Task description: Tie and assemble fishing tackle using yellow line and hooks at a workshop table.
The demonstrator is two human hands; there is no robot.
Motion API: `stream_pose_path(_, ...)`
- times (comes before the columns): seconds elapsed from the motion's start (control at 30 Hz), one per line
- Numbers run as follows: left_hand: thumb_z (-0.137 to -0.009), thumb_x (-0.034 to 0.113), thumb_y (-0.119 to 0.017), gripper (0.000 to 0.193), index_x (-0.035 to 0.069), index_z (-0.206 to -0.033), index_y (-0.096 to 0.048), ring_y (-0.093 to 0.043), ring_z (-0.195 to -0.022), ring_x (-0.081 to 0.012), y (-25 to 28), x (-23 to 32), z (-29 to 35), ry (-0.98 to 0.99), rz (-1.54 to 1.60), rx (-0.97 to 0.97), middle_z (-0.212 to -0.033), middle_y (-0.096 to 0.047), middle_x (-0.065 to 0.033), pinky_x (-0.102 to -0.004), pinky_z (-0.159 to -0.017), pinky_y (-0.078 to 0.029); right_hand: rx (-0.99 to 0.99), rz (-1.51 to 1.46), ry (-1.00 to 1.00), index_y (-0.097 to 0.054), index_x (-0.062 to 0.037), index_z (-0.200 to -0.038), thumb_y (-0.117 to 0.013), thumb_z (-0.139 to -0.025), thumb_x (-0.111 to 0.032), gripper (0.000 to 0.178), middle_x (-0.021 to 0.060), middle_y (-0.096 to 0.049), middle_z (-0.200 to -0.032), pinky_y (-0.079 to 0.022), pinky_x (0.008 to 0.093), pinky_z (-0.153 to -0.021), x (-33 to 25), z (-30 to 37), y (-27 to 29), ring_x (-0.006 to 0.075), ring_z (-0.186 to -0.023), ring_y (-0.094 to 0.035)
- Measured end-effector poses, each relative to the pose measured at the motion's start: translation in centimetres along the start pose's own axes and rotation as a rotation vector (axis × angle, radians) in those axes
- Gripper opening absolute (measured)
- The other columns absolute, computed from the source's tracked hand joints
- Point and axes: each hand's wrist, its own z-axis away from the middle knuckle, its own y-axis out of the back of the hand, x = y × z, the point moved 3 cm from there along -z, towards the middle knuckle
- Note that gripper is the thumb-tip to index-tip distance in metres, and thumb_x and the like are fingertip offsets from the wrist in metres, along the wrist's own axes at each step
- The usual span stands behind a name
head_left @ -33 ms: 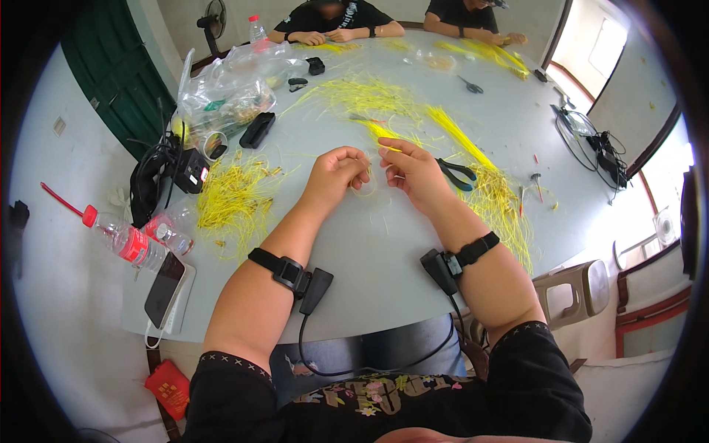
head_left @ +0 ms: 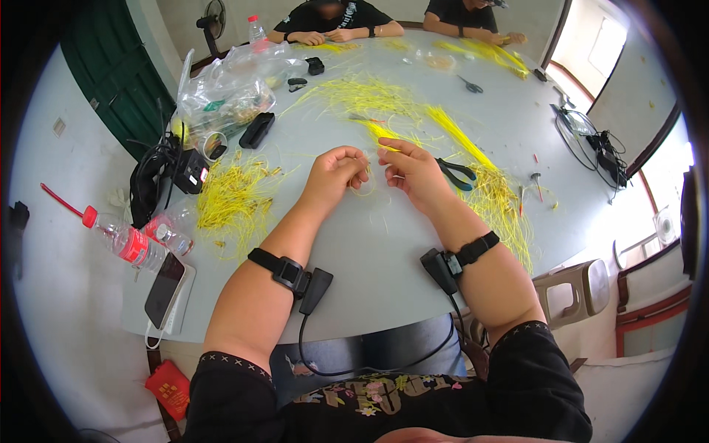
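Note:
Over the middle of the table my left hand [head_left: 336, 173] is closed, its thumb and forefinger pinching a thin yellow strand [head_left: 363, 194]. A small loop of that strand hangs below the fingertips. Close beside it, my right hand [head_left: 413, 173] has thumb and forefinger pressed together and the other fingers curled; what they grip is too fine to make out. Just beyond the fingers lies a bunch of yellow strands [head_left: 384, 136]. Dark-handled pliers [head_left: 459, 174] rest right of my right hand, beside a long straight yellow bundle [head_left: 459, 136].
Tangled yellow strands lie in a left pile [head_left: 233, 203], a right pile [head_left: 509, 210] and a far spread [head_left: 362, 96]. Plastic bags [head_left: 229, 88], a bottle [head_left: 122, 236], a phone [head_left: 165, 290] and a black case [head_left: 257, 131] stand left. Scissors [head_left: 470, 86] lie farther off. Two people work across the grey table [head_left: 354, 295].

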Motion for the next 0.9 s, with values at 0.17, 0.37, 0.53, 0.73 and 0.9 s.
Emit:
stream_pose_path(0.17, -0.089, 0.015, -0.058, 0.013, 0.004, -0.094, -0.061, -0.051, -0.066, -0.0091, -0.5, 0.3, 0.2, 0.047, 0.023, 0.016, -0.073, -0.057, -0.0003, -0.0224, -0.061, -0.039, -0.051, 0.106, 0.008, -0.068, -0.005, -0.108, -0.068, -0.087, -0.019, 0.025, -0.0031, -0.061, -0.083, -0.044, 0.0241, -0.069, 0.4, -0.3, 0.4, 0.0076, -0.075, -0.055)
stream_pose_path(0.37, -0.09, 0.015, -0.057, 0.011, 0.005, -0.095, -0.06, -0.051, -0.068, -0.009, -0.7, 0.4, 0.4, 0.068, 0.057, -0.06, -0.074, -0.056, 0.0, -0.023, -0.062, -0.039, -0.059, 0.145, 0.011, -0.069, -0.0059, -0.102, -0.068, -0.086, -0.018, 0.02, -0.0016, -0.064, -0.089, -0.045, 0.0239, -0.068, 0.7, -0.4, 0.4, 0.0075, -0.076, -0.056)
stream_pose_path(0.53, -0.089, 0.016, -0.058, 0.01, 0.007, -0.092, -0.06, -0.053, -0.067, -0.0088, -0.5, 0.3, 0.5, 0.062, 0.122, -0.05, -0.074, -0.058, -0.0011, -0.0218, -0.062, -0.042, -0.056, 0.136, 0.017, -0.07, -0.0054, -0.096, -0.065, -0.086, -0.021, 0.019, 0.0019, -0.065, -0.09, -0.045, 0.027, -0.071, 0.9, -0.6, 0.3, 0.0112, -0.079, -0.056)
stream_pose_path(0.73, -0.088, 0.015, -0.058, 0.007, 0.008, -0.087, -0.059, -0.047, -0.061, -0.0071, -0.6, 0.7, 0.5, 0.067, 0.233, 0.001, -0.068, -0.05, 0.003, -0.0224, -0.061, -0.04, -0.059, 0.129, 0.003, -0.069, -0.0065, -0.097, -0.065, -0.088, -0.018, 0.015, 0.0004, -0.063, -0.087, -0.044, 0.0243, -0.069, 0.7, -0.5, 0.4, 0.0079, -0.077, -0.056)
stream_pose_path(0.9, -0.088, 0.015, -0.056, 0.008, 0.008, -0.086, -0.058, -0.046, -0.061, -0.0076, -0.4, 0.3, 0.2, 0.101, 0.34, 0.034, -0.068, -0.049, 0.0031, -0.0249, -0.061, -0.039, -0.048, 0.124, 0.005, -0.067, -0.0069, -0.096, -0.064, -0.088, -0.018, 0.014, 0.0007, -0.064, -0.09, -0.044, 0.0245, -0.071, 0.8, -0.6, 0.6, 0.0083, -0.078, -0.057)
